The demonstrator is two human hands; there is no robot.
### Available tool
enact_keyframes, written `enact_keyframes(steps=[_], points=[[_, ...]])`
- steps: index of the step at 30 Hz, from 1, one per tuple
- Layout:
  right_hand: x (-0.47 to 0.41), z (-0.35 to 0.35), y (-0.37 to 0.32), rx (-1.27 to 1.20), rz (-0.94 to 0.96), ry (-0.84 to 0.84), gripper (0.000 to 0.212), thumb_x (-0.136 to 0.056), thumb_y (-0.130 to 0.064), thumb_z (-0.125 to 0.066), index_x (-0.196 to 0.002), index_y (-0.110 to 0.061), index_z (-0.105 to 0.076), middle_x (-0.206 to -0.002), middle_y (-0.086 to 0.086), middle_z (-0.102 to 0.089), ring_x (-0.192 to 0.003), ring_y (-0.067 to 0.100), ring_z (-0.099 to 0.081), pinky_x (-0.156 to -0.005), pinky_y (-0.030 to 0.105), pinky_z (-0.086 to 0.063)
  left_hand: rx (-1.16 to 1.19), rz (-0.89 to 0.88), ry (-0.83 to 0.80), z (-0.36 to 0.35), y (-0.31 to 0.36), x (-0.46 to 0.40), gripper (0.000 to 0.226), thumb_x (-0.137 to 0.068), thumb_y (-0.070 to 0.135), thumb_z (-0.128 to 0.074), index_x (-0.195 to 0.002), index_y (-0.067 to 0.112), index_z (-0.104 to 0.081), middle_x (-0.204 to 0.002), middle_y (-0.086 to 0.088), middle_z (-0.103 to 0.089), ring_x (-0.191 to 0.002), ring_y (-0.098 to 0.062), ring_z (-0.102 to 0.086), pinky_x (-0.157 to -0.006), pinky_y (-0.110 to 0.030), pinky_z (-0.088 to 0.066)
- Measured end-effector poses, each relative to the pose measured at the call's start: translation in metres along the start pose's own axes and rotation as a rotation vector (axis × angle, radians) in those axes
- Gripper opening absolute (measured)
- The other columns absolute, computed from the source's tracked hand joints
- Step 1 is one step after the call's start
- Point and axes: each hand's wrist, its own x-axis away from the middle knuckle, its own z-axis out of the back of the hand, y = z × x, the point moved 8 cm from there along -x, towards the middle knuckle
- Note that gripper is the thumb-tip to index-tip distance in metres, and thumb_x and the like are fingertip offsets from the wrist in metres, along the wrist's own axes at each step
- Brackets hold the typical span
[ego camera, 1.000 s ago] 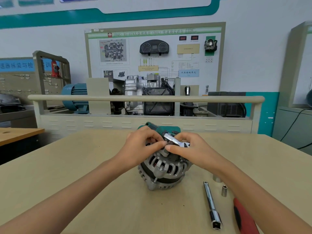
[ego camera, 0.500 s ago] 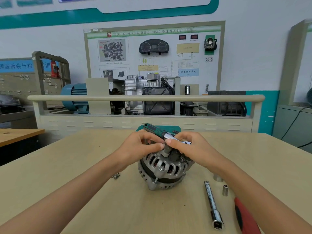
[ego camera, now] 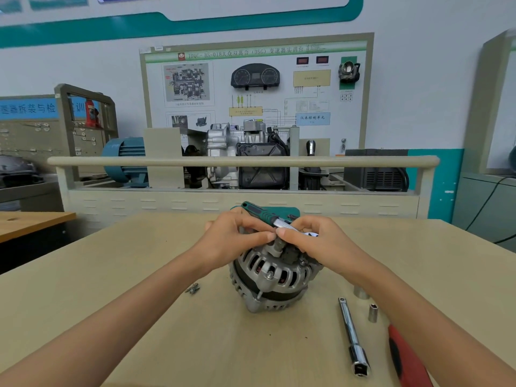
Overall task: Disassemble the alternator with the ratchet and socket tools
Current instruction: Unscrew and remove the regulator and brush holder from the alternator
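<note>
The silver alternator (ego camera: 272, 277) sits on the beige table (ego camera: 139, 317) in front of me. A ratchet with a green handle (ego camera: 264, 212) lies across its top, and its socket (ego camera: 277, 245) stands on a fastener there. My left hand (ego camera: 234, 241) curls its fingers round the ratchet from the left, thumb tip at the socket. My right hand (ego camera: 315, 244) pinches the ratchet head from the right. The two thumbs almost meet above the socket.
Loose bolts (ego camera: 193, 288) lie left of the alternator. To the right are a chrome extension bar (ego camera: 352, 336), a small socket (ego camera: 373, 312), a larger socket (ego camera: 361, 292) and a red-handled tool (ego camera: 405, 358). A training bench with a rail (ego camera: 243, 162) stands behind the table.
The ratchet handle has swung slightly to the left. Both hands stay on the tool above the alternator. The bolts to the left have come into view.
</note>
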Motion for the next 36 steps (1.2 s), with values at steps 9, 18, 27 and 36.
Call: enact_keyframes(steps=[9, 18, 27, 36], points=[[0.000, 0.001, 0.001, 0.011, -0.014, 0.018, 0.031, -0.081, -0.044, -0.065, -0.087, -0.014, -0.068, -0.093, 0.008, -0.067, -0.079, 0.012, -0.060, -0.070, 0.026, -0.044, 0.286, 0.029, 0.065, 0.015, 0.001, -0.004, 0.001, -0.077, 0.024, -0.073, -0.077, 0.025, -0.073, -0.077, 0.008, -0.073, -0.074, 0.000, -0.066, -0.061, -0.005, -0.045], [-0.001, 0.000, 0.002, 0.003, 0.009, 0.027, 0.022, -0.082, -0.041, -0.065, -0.076, -0.020, -0.066, -0.071, -0.008, -0.062, -0.051, -0.008, -0.050, -0.048, 0.007, -0.034, 0.019, 0.553, 0.134, 0.055, -0.134, 0.032, 0.010, -0.084, 0.016, -0.068, -0.080, 0.007, -0.071, -0.075, -0.003, -0.068, -0.073, -0.017, -0.059, -0.064, -0.020, -0.045], [-0.001, -0.001, 0.000, -0.018, 0.044, 0.029, 0.021, -0.084, -0.034, -0.066, -0.070, -0.018, -0.067, -0.052, -0.020, -0.058, -0.046, -0.010, -0.049, -0.044, 0.005, -0.033, -0.223, 0.684, 0.128, 0.050, -0.194, 0.041, 0.018, -0.081, 0.024, -0.069, -0.063, 0.024, -0.068, -0.082, -0.003, -0.070, -0.095, -0.027, -0.062, -0.092, -0.038, -0.044], [0.000, 0.001, -0.001, -0.081, 0.033, 0.070, 0.025, -0.084, -0.034, -0.066, -0.066, -0.017, -0.064, -0.045, -0.019, -0.051, -0.044, -0.008, -0.046, -0.045, 0.005, -0.033, -0.327, 0.515, 0.238, 0.054, -0.165, 0.028, 0.013, -0.087, 0.022, -0.060, -0.081, 0.020, -0.071, -0.089, 0.000, -0.070, -0.095, -0.024, -0.061, -0.091, -0.037, -0.045]])
